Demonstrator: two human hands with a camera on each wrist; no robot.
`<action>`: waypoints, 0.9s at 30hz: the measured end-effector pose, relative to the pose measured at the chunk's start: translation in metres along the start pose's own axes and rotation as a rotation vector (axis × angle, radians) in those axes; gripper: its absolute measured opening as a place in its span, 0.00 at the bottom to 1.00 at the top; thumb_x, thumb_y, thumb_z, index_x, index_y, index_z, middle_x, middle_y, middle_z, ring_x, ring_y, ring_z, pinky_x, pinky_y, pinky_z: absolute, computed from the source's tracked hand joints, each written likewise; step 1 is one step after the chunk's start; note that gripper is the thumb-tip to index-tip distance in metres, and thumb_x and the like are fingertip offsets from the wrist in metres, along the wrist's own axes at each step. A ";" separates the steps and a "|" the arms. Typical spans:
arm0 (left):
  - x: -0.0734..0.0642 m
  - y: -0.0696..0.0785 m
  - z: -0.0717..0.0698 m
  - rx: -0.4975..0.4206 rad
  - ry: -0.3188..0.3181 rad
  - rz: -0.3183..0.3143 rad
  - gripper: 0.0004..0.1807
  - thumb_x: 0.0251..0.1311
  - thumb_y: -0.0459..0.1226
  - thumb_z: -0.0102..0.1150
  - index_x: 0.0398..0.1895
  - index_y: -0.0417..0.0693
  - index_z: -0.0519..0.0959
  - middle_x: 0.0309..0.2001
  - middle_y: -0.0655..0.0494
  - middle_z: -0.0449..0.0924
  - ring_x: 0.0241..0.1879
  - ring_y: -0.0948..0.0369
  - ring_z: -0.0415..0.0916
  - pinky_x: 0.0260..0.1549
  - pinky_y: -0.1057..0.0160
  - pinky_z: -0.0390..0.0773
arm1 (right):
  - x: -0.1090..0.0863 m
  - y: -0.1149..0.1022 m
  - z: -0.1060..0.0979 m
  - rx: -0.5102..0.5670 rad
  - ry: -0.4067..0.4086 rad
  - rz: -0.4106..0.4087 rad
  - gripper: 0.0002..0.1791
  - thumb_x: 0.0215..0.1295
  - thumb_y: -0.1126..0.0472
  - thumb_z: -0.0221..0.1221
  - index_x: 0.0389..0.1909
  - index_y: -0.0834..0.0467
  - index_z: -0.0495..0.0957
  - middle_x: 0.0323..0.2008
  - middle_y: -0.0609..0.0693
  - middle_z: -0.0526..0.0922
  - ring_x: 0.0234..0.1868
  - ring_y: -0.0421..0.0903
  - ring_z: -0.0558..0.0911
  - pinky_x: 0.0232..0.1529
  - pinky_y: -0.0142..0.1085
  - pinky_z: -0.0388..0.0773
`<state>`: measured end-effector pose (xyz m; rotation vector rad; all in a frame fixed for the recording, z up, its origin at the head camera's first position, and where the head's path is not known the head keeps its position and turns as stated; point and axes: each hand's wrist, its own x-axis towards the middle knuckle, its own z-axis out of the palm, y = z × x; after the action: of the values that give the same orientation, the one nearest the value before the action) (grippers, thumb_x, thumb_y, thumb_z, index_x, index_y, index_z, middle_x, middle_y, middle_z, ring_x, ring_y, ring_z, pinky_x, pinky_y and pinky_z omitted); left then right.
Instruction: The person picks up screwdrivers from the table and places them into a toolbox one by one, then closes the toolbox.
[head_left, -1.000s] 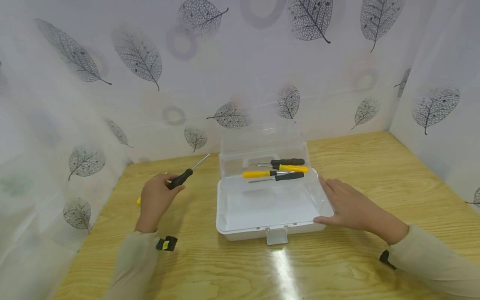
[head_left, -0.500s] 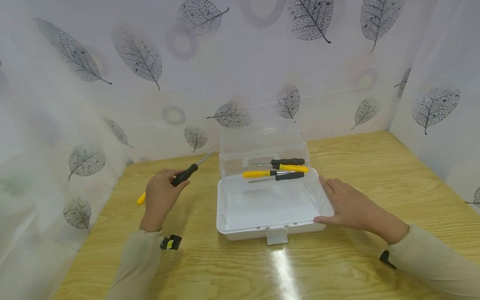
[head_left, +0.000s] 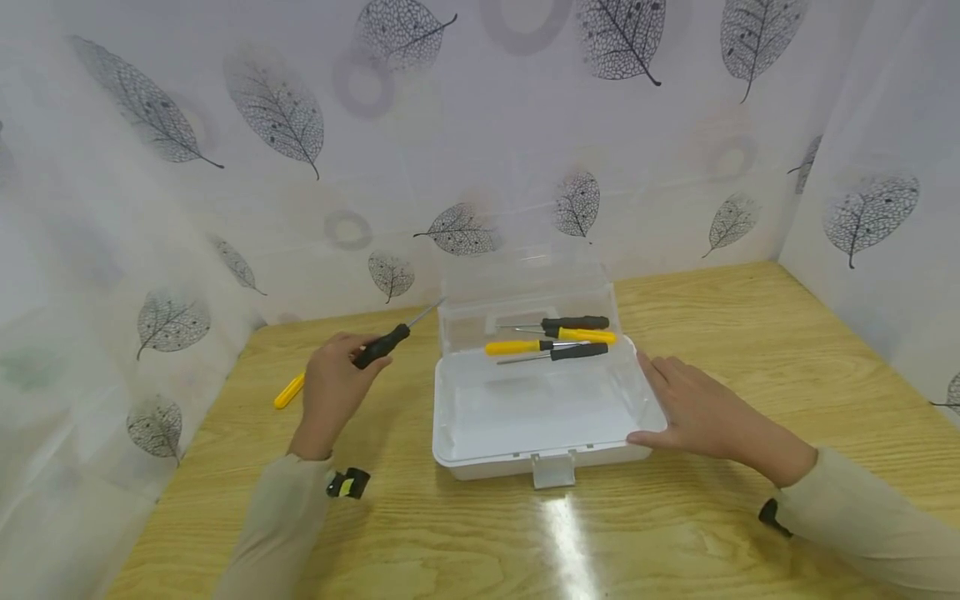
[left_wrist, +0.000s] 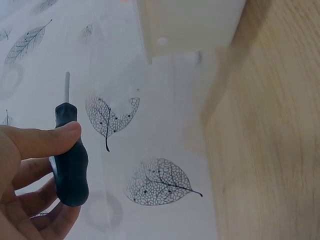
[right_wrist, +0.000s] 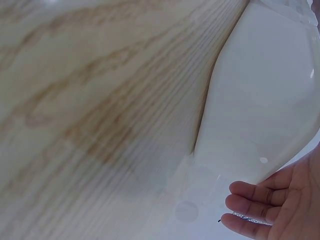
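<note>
My left hand (head_left: 333,387) holds a black-handled screwdriver (head_left: 382,345) above the table, left of the white box. Its thin metal shank points up and to the right, toward the box's back left corner. In the left wrist view, thumb and fingers pinch the dark handle (left_wrist: 71,175). A yellow handle (head_left: 289,391) lies on the table, partly hidden behind this hand. My right hand (head_left: 693,410) rests against the right side of the white box (head_left: 483,472), thumb at the front rim. In the right wrist view, its loosely extended fingers (right_wrist: 252,207) lie by the box wall (right_wrist: 260,85).
The box's clear lid (head_left: 525,287) stands raised at the back. Several black and yellow screwdrivers (head_left: 573,336) lie across the lid and back edge. A latch (head_left: 553,472) hangs at the front. Leaf-patterned sheeting (head_left: 465,150) encloses the wooden table (head_left: 420,550) behind and at the sides.
My left hand has moved right, toward the box, with the black-handled screwdriver. More of the yellow handle behind it shows now. My right hand and the box have stayed put.
</note>
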<state>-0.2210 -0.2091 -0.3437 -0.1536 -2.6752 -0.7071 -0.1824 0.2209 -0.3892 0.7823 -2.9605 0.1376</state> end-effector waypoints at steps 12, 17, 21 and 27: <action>0.005 0.012 0.004 0.019 -0.068 0.027 0.18 0.51 0.40 0.69 0.46 0.44 0.83 0.41 0.45 0.82 0.35 0.51 0.80 0.31 0.54 0.77 | -0.001 -0.001 -0.003 0.009 0.003 -0.008 0.61 0.49 0.27 0.57 0.66 0.74 0.54 0.56 0.67 0.71 0.53 0.59 0.74 0.53 0.52 0.74; 0.008 0.019 0.007 0.031 -0.090 0.052 0.18 0.50 0.41 0.69 0.45 0.47 0.83 0.42 0.47 0.83 0.35 0.52 0.80 0.31 0.55 0.78 | -0.001 -0.001 -0.004 0.012 0.000 -0.003 0.61 0.49 0.27 0.57 0.66 0.74 0.54 0.56 0.67 0.71 0.52 0.58 0.74 0.53 0.52 0.74; 0.011 0.024 0.010 0.025 -0.110 0.077 0.18 0.50 0.40 0.69 0.45 0.47 0.83 0.42 0.47 0.83 0.36 0.53 0.79 0.34 0.55 0.78 | -0.001 -0.001 -0.005 0.007 -0.005 -0.010 0.61 0.49 0.27 0.56 0.66 0.74 0.54 0.56 0.67 0.71 0.52 0.58 0.75 0.52 0.52 0.75; 0.016 0.031 0.020 0.004 -0.129 0.105 0.17 0.51 0.39 0.68 0.45 0.46 0.83 0.42 0.47 0.83 0.35 0.53 0.78 0.34 0.55 0.77 | -0.001 -0.001 -0.005 0.008 -0.006 -0.009 0.62 0.49 0.26 0.56 0.66 0.74 0.54 0.55 0.67 0.71 0.51 0.58 0.75 0.52 0.52 0.75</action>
<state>-0.2363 -0.1720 -0.3396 -0.3466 -2.7660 -0.6803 -0.1808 0.2206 -0.3844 0.7979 -2.9637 0.1473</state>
